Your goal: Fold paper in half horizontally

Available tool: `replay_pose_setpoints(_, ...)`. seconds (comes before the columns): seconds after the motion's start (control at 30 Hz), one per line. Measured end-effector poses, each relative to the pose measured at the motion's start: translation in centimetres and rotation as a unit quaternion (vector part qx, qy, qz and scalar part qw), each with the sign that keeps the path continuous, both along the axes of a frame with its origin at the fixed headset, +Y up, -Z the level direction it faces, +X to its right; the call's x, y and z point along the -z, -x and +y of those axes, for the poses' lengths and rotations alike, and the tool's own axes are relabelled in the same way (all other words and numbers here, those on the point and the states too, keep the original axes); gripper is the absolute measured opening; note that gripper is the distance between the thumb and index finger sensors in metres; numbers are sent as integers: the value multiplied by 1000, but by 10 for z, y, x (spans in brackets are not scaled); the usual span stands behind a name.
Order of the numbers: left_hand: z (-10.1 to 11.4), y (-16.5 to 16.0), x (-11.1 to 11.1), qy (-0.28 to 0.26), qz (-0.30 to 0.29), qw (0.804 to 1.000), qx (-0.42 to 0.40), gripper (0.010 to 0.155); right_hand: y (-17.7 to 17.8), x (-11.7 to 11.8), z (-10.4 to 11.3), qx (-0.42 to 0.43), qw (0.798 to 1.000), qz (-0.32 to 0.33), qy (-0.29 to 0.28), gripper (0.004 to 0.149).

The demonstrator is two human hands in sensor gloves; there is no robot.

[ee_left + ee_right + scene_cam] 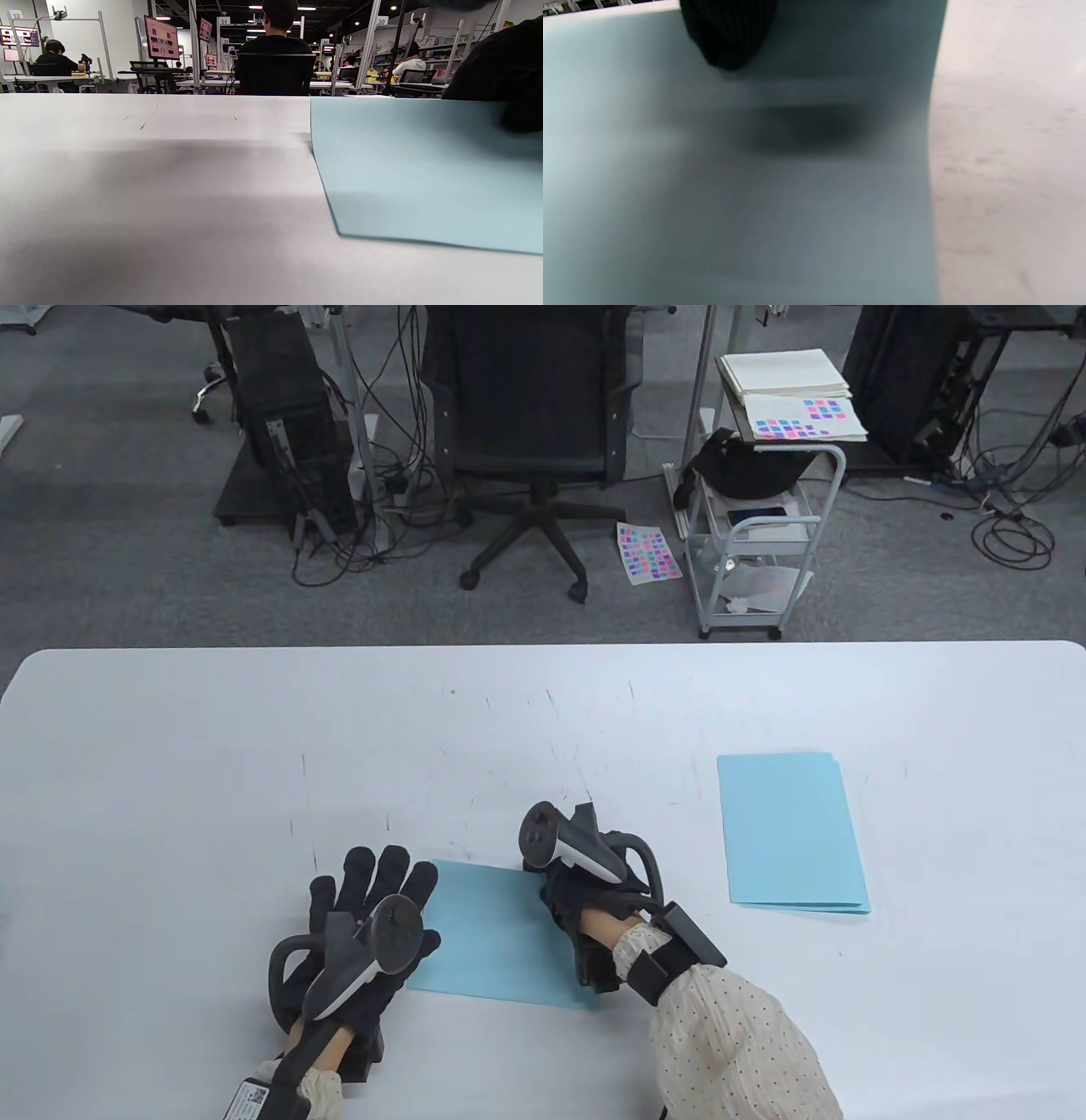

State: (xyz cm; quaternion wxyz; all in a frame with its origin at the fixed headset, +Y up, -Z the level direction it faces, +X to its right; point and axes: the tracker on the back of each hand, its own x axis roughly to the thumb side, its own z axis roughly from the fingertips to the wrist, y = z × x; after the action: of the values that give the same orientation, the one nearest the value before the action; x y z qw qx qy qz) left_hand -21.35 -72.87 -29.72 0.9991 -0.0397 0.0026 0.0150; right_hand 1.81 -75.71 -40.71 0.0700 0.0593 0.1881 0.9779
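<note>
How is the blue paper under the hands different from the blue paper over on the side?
The near paper lies between both hands, the left hand and right hand on its edges; the side paper lies untouched. The near paper lies wide; the side paper stands tall, with layered edges showing. Both are light blue, on the table.

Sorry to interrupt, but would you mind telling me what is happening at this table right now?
A person in sensor gloves is working on a light blue paper lying on the white table. The left hand rests flat, fingers spread, at the sheet's left edge; the right hand presses on its right part. Whether it is folded yet is unclear. A second stack of blue sheets lies apart to the right.
</note>
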Motion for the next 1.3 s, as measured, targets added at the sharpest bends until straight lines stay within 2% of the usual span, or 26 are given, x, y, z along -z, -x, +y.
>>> replay_pose_setpoints(0.23, 0, 1, 0, 1, 2, 1000, -2, 74, -29, -1, 16, 90, 995, -39, -5, 46)
replay_pose_setpoints(0.47, -1, 3, -2, 2, 4, 1000, -10, 74, -61, -6, 25, 204, 974, -97, -3, 44)
replay_pose_setpoints(0.67, 1, 6, -3, -1, 7, 1000, -19, 74, -96, -11, 36, 272, 946, -173, -41, 44)
replay_pose_setpoints(0.83, 0, 6, -3, -2, 7, 1000, -24, 74, -139, -13, 47, 323, 904, -268, -81, 44)
replay_pose_setpoints(0.9, 0, 6, -3, -3, 6, 1000, -24, 74, -158, -13, 51, 328, 890, -301, -93, 44)
replay_pose_setpoints(0.93, 0, 6, -3, -3, 5, 1000, -24, 74, -159, -13, 51, 328, 890, -303, -93, 44)
replay_pose_setpoints(0.97, 0, 6, -3, -4, 5, 1000, -25, 74, -181, -12, 56, 327, 878, -333, -106, 44)
replay_pose_setpoints(1.1, 0, 6, -3, -3, 4, 1000, -24, 74, -222, -10, 59, 317, 856, -389, -126, 44)
replay_pose_setpoints(1.3, 0, 8, -3, -4, 8, 1000, -15, 74, -275, -8, 48, 288, 826, -463, -142, 44)
